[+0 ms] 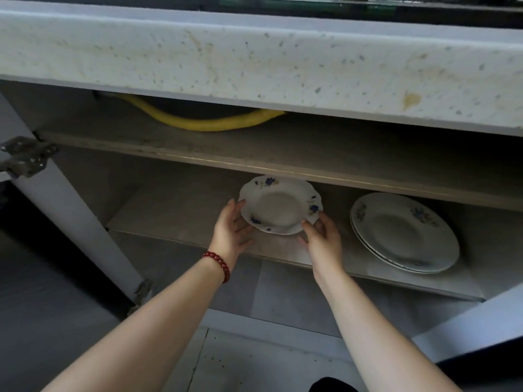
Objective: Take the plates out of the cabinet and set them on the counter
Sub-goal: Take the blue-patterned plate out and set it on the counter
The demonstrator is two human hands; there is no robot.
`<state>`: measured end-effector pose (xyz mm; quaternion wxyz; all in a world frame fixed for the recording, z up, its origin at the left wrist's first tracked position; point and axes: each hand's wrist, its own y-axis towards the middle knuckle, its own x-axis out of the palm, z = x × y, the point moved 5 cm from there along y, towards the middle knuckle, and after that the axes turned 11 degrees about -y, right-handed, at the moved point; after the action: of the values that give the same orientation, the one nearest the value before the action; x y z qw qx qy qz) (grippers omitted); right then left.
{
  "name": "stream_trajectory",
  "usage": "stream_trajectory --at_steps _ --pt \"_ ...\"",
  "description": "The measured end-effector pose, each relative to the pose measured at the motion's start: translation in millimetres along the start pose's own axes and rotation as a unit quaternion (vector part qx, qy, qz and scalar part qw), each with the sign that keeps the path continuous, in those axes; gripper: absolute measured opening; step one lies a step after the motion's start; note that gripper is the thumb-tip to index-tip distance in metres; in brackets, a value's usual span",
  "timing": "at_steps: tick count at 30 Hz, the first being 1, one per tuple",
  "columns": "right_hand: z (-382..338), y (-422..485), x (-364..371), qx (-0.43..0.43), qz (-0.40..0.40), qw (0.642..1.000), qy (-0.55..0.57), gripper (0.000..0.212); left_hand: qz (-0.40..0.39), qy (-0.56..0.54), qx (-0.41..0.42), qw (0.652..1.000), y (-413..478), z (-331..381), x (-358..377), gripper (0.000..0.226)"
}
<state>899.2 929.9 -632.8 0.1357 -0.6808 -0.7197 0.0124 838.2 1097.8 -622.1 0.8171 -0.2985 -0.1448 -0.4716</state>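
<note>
Porcelain small plate (280, 206) held tilted just above lower shelf (184, 205), rim pinched at opposite sides by left hand (232, 230) and right hand (322, 239). Judged rigid, light, glaze-slippery, breakable. Stacked plates (404, 233) seen on same shelf.

A single head-worn wide-angle camera looks forward and steeply down, close in, into the open grey lower cabinet (311, 145). The speckled white stone counter edge (254, 60) spans the far top. The scalloped white blue-flowered plate (278, 207) sits mid-frame, and the pale tiled floor (249, 366) lies nearest.
</note>
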Motion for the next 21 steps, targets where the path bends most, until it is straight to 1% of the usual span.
stream_trajectory --at_steps 6,11,14,16,18,21 --pt "9.5 -15.8 -8.7 0.002 -0.009 1.000 -0.010 0.053 -0.013 0.013 -0.010 1.000 -19.7 -4.7 -9.6 0.053" --pt "17.9 -26.9 -18.2 0.002 -0.018 1.000 -0.019 0.048 -0.012 0.004 -0.010 1.000 -33.2 -12.2 -21.0 0.051" --pt "18.4 -27.1 -23.2 0.002 -0.012 1.000 -0.029 0.045 0.001 0.020 -0.006 1.000 -31.7 -11.5 -24.6 0.052" --pt "15.7 -22.8 -23.5 0.010 -0.002 0.999 -0.037 0.047 0.018 0.024 -0.004 1.000 -25.1 -6.3 -24.9 0.053" --pt "11.4 -17.8 -21.4 0.020 0.007 0.999 -0.039 0.050 0.026 0.023 -0.008 0.999 -16.5 0.2 -23.5 0.060" --pt "6.1 -14.8 -18.4 0.027 0.014 0.998 -0.045 0.050 0.017 0.016 -0.015 1.000 -7.5 7.3 -19.3 0.073"
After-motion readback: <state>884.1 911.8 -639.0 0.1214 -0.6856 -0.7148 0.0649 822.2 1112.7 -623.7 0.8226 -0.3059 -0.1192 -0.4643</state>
